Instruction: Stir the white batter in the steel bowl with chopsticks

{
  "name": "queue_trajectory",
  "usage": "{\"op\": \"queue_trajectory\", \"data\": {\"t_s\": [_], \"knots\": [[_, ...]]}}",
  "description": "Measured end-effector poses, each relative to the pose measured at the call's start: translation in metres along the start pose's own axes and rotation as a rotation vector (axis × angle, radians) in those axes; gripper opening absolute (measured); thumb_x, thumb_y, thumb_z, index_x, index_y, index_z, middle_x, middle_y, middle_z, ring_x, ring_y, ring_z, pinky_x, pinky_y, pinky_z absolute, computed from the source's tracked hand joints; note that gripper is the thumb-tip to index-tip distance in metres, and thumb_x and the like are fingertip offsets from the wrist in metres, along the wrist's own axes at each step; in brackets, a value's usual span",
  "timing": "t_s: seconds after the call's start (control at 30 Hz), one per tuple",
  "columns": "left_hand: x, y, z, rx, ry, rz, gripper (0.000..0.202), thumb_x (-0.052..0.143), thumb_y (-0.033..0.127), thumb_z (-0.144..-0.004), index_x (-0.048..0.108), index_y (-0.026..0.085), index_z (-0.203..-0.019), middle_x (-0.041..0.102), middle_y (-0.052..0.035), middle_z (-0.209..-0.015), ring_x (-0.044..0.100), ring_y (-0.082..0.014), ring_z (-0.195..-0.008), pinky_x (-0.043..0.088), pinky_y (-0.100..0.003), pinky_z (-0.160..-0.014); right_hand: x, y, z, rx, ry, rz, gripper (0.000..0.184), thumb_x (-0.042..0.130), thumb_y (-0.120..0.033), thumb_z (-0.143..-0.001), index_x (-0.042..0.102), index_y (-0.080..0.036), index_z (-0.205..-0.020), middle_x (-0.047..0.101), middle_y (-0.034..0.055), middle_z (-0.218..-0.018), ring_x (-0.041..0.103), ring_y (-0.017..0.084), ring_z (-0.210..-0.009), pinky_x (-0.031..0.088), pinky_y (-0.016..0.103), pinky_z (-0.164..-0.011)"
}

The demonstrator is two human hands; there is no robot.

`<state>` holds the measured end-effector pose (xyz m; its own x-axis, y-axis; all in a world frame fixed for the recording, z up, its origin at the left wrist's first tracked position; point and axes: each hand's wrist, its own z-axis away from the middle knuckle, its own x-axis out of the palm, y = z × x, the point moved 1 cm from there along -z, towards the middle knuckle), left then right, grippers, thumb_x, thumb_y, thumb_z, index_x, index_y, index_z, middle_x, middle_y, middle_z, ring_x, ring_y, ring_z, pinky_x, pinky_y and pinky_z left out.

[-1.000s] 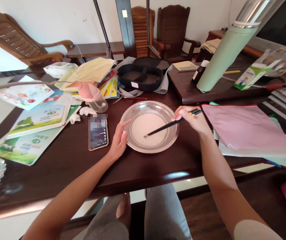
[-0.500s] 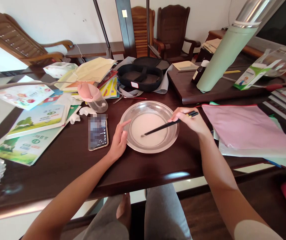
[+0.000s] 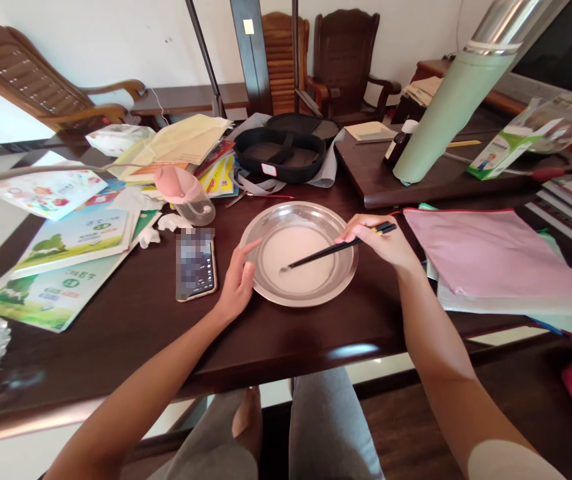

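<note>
A round, shallow metal plate [image 3: 299,294] lies on the dark wooden table, with a whitish liquid [image 3: 302,250] in its middle. My left hand [image 3: 237,280] is at the plate's left side, its index finger stretched over the rim and the thumb pointing up. It holds the rim; the other fingers are partly hidden. My right hand [image 3: 373,237] is closed around black chopsticks [image 3: 321,254] above the plate's right rim. Their lower ends slant down to the left and dip into the whitish liquid.
Left of the plate lie a phone [image 3: 197,265], a pink-lidded cup [image 3: 186,193] and booklets [image 3: 61,267]. Behind are an open black case [image 3: 281,157] and a green thermos [image 3: 456,113]. To the right is a pink zip pouch [image 3: 496,253]. The table's front edge [image 3: 306,370] is near my legs.
The chopstick tips have shifted very slightly left in the liquid. My left hand and the plate have stayed in place.
</note>
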<state>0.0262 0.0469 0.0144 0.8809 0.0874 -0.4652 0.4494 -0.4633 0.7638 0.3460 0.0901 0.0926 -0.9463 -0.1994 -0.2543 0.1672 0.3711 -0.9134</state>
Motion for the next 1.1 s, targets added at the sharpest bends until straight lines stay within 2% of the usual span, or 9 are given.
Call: {"op": "queue_trajectory", "data": {"t_s": [0.1,0.23,0.47,0.57,0.7,0.83,0.93,1.0,1.1], "knots": [[0.0,0.0,0.0,0.003,0.002,0.009,0.062,0.031,0.064,-0.107,0.058,0.02,-0.141,0.064,-0.0163,-0.143,0.056,-0.0304,-0.138,0.031,-0.055,-0.126,-0.004,0.002,-0.001,-0.012,0.11,0.037,0.042,0.074,-0.063,-0.086,0.075,-0.025,-0.069,0.08,0.0036,-0.075,0.079,0.023,-0.08,0.06,0.036,-0.079],[0.0,0.0,0.0,0.002,-0.001,0.006,0.061,0.032,0.064,-0.107,0.058,0.021,-0.141,0.064,-0.016,-0.143,0.057,-0.0302,-0.138,0.033,-0.054,-0.125,-0.019,0.008,0.002,-0.015,0.279,0.005,0.046,0.071,-0.06,-0.09,0.07,-0.025,-0.06,0.074,0.0016,-0.063,0.076,0.022,-0.067,0.059,0.038,-0.075],[0.0,0.001,0.0,0.002,-0.002,-0.016,0.061,0.031,0.062,-0.107,0.058,0.02,-0.142,0.065,-0.0157,-0.141,0.057,-0.0303,-0.137,0.032,-0.054,-0.125,0.0,0.001,0.0,0.0,0.007,0.013,0.044,0.073,-0.063,-0.086,0.076,-0.024,-0.069,0.08,0.005,-0.076,0.079,0.023,-0.079,0.061,0.036,-0.077],[0.0,0.002,-0.001,-0.006,-0.002,-0.03,0.062,0.029,0.064,-0.107,0.058,0.02,-0.141,0.065,-0.0156,-0.141,0.058,-0.0304,-0.137,0.032,-0.055,-0.125,-0.004,0.002,-0.001,-0.012,0.128,0.047,0.042,0.073,-0.062,-0.087,0.076,-0.024,-0.07,0.081,0.0042,-0.078,0.08,0.023,-0.082,0.06,0.037,-0.082],[0.0,0.002,-0.001,-0.004,-0.003,-0.023,0.062,0.03,0.064,-0.107,0.058,0.021,-0.14,0.065,-0.0156,-0.142,0.057,-0.0302,-0.138,0.031,-0.055,-0.126,-0.019,0.006,0.002,0.001,0.306,0.029,0.047,0.07,-0.064,-0.089,0.071,-0.027,-0.06,0.077,0.0026,-0.065,0.077,0.024,-0.071,0.061,0.041,-0.077],[-0.001,0.002,-0.001,0.004,-0.001,-0.027,0.062,0.03,0.064,-0.107,0.058,0.02,-0.14,0.066,-0.016,-0.14,0.058,-0.0304,-0.137,0.032,-0.055,-0.125,-0.012,0.003,0.003,0.025,0.127,-0.006,0.049,0.07,-0.067,-0.087,0.071,-0.027,-0.059,0.077,0.0036,-0.066,0.076,0.024,-0.07,0.061,0.04,-0.072],[-0.001,0.002,-0.001,0.003,0.004,-0.029,0.062,0.03,0.063,-0.107,0.059,0.02,-0.14,0.066,-0.016,-0.139,0.059,-0.0304,-0.135,0.035,-0.054,-0.123,0.001,0.0,0.001,0.016,0.018,0.003,0.043,0.073,-0.065,-0.085,0.076,-0.025,-0.068,0.081,0.0037,-0.076,0.078,0.023,-0.078,0.062,0.037,-0.078],[0.0,0.002,-0.001,0.002,0.001,-0.023,0.061,0.03,0.063,-0.107,0.058,0.02,-0.141,0.066,-0.016,-0.14,0.059,-0.0305,-0.135,0.036,-0.054,-0.122,0.003,0.0,-0.001,0.002,0.051,0.03,0.041,0.074,-0.063,-0.086,0.077,-0.025,-0.072,0.082,0.0039,-0.081,0.079,0.023,-0.084,0.061,0.038,-0.082],[0.0,0.002,-0.001,-0.002,0.003,-0.021,0.062,0.031,0.064,-0.107,0.059,0.02,-0.141,0.065,-0.0159,-0.14,0.058,-0.0308,-0.136,0.035,-0.054,-0.123,-0.008,0.004,0.0,-0.014,0.222,0.051,0.041,0.073,-0.061,-0.088,0.074,-0.025,-0.068,0.08,0.0033,-0.075,0.079,0.023,-0.079,0.06,0.038,-0.082]]}}
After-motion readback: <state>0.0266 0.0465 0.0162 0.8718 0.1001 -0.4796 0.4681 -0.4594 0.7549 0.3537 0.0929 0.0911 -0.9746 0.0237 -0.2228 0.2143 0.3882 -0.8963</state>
